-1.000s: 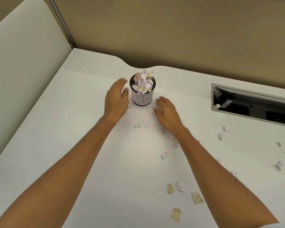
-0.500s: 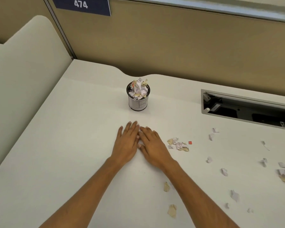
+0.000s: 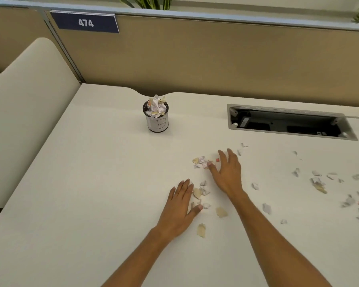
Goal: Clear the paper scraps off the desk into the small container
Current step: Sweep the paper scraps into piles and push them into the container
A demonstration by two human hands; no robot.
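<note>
A small round container (image 3: 156, 123) marked with a "B" stands at the back of the white desk (image 3: 87, 183), heaped with crumpled paper. My left hand (image 3: 179, 206) lies flat on the desk, palm down, fingers apart, its thumb touching a small cluster of scraps (image 3: 202, 190). My right hand (image 3: 226, 172) rests flat a little farther back, its thumb beside another small pile of scraps (image 3: 200, 162). Neither hand holds anything. More scraps (image 3: 319, 183) are strewn over the right part of the desk, and two tan pieces (image 3: 201, 229) lie near my left wrist.
A rectangular cable opening (image 3: 288, 123) is cut into the desk at the back right. A tan partition (image 3: 216, 59) with a blue "474" sign (image 3: 85, 22) runs along the back. A cream side divider (image 3: 29, 104) bounds the desk on the left.
Both hands have slid back and to the right, away from the container, and parted. They were side by side half a second ago; now scraps lie between them. The camera tilted up.
</note>
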